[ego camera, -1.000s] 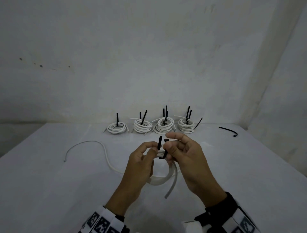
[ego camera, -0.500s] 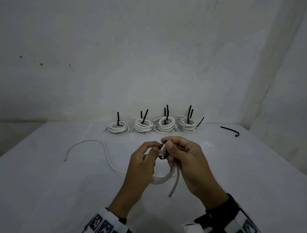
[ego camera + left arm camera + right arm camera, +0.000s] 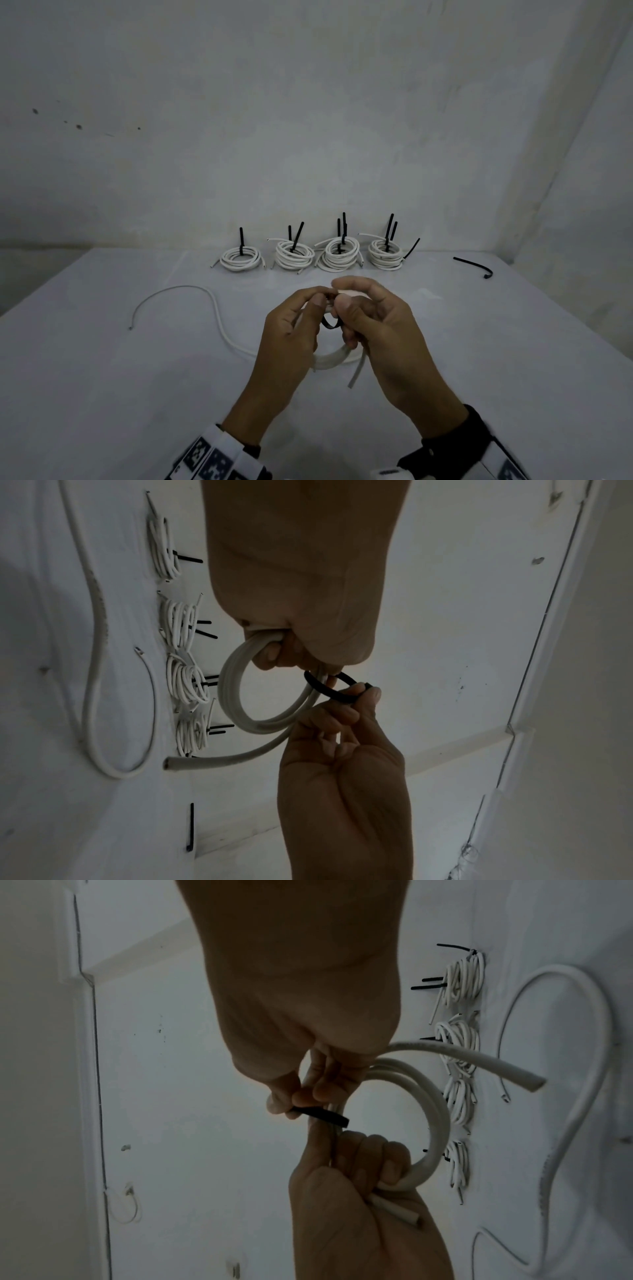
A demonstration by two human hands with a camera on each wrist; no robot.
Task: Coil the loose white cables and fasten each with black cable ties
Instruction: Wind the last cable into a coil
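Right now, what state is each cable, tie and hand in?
Cable coil: partly wound, held off the table, tail trailing left.
Black cable tie: looped round the coil; I cannot tell if it is locked.
Left hand: grips the coil.
Right hand: pinches the tie.
Four finished coils: tied, in a row at the back.
Spare tie: loose on the table.

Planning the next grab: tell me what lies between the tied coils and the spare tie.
Nothing: bare table lies between the rightmost tied coil and the spare black tie, in the head view.
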